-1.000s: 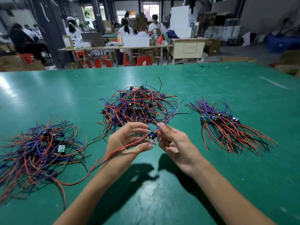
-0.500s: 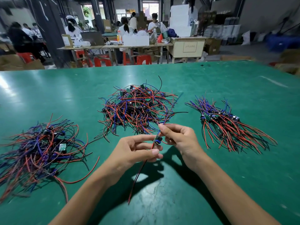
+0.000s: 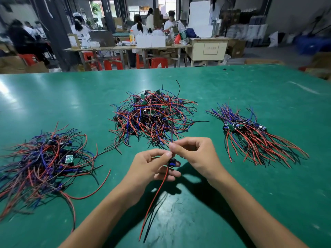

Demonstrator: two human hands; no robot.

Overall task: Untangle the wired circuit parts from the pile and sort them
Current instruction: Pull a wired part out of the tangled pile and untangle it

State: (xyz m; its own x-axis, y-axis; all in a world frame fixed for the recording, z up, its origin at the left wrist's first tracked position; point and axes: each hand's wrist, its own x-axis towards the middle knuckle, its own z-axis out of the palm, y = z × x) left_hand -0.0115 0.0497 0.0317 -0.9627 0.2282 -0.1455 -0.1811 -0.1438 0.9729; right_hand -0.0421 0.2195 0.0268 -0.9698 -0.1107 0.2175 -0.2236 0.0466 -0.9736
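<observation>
**One part is free of the pile and held between both hands**

While the left hand (image 3: 150, 167) pinches the small blue-and-black circuit part (image 3: 172, 161) between thumb and fingers, the right hand (image 3: 195, 154) pinches its upper wires (image 3: 171, 135) just above the part, with the fingers curled around them. The two grips are almost touching, one directly above the other. Below the left grip, a red wire and a black wire (image 3: 154, 199) hang down toward the person and end over the green table (image 3: 250, 86).

I judge that the step in hand is to straighten one part that is already pulled out. The upper wires seem to reach up toward the near edge of the middle tangled pile (image 3: 152, 117), so I cannot tell if they are fully free.

The next move probably calls for drawing the wires straight, then carrying the part to the right of the grip, where the combed bundle (image 3: 250, 136) lies with its boards in a row and its red wires pointing one way. The part should be laid in the same direction.

To the left of the grip, well apart, lies another loose heap (image 3: 46, 161) of wired parts.
</observation>
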